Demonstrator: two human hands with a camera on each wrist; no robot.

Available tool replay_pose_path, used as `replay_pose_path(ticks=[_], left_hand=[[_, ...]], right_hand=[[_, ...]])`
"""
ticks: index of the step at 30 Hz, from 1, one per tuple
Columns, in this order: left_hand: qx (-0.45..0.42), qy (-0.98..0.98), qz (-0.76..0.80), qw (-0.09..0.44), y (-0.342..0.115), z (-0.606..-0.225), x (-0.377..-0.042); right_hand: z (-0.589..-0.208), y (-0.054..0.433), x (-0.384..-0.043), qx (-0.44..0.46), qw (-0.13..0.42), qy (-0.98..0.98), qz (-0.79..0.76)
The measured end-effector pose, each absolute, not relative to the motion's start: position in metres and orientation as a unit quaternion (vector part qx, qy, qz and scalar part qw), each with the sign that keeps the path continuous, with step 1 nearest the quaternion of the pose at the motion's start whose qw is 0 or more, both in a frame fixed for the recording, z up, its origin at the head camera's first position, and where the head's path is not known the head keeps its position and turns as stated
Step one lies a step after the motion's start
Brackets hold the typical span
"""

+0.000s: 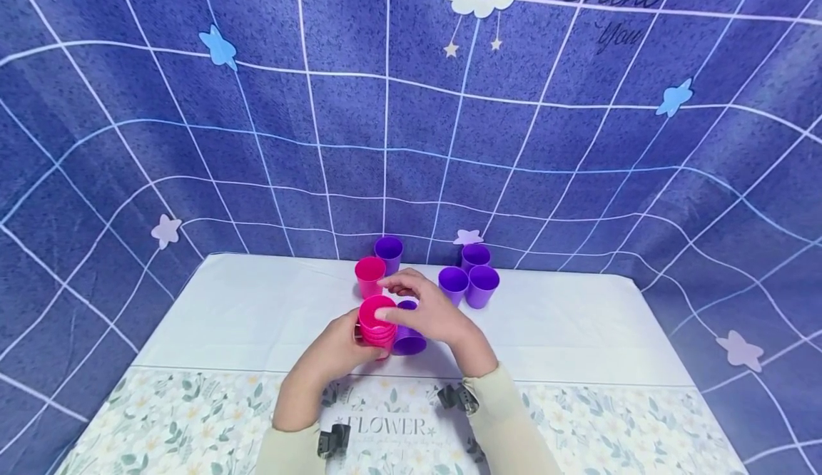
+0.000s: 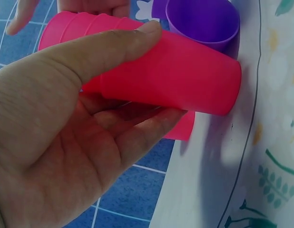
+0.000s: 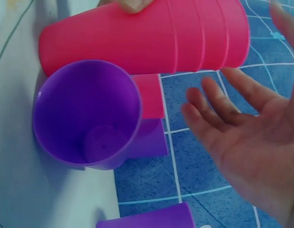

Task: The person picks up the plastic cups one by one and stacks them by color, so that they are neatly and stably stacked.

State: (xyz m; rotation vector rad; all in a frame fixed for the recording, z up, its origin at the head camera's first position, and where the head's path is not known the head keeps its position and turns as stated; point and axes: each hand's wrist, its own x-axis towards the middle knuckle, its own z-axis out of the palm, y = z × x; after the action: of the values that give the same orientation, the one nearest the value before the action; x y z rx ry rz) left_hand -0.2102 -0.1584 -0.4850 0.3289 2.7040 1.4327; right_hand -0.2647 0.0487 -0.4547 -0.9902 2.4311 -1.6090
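- The left hand (image 1: 340, 346) has its grip wrapped around the pink stack (image 1: 377, 322), in front of the person. If that squeeze gets loose, the stack could slip down or tip over.
- The right hand (image 1: 429, 307) is by the top of the stack. Its fingers are apart and bent a little, holding nothing. A bump from them could push the stack crooked.
- The purple cup (image 3: 87, 114) at 3 o'clock, right beside the stack, seems to lie on its side, mouth toward the person. It could roll if it gets knocked — round things do that.
- The stack is cups inside cups; about four rims show. Pulling one could bring two — they sit snug.
- At 12 o'clock stand a lone pink cup (image 1: 370, 279) and, behind it, a back purple cup (image 1: 388, 252).
- Three purple cups (image 1: 453, 282) huddle at 2 o'clock on the table (image 1: 270, 311). I see nothing in the tipped one.
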Motion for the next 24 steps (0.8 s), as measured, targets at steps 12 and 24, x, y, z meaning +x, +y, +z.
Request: replay_pose_path(ticks=[12,24], left_hand=[[0.105,0.875,0.471,0.036,-0.157,-0.487,-0.215],[0.092,0.87,0.483,0.041,-0.156,-0.487,-0.211]], right_hand=[[-0.463,0.042,-0.281,-0.193,-0.085,0.832,-0.513],[-0.477,0.036,-0.29,-0.251,-0.036,0.892,-0.375]])
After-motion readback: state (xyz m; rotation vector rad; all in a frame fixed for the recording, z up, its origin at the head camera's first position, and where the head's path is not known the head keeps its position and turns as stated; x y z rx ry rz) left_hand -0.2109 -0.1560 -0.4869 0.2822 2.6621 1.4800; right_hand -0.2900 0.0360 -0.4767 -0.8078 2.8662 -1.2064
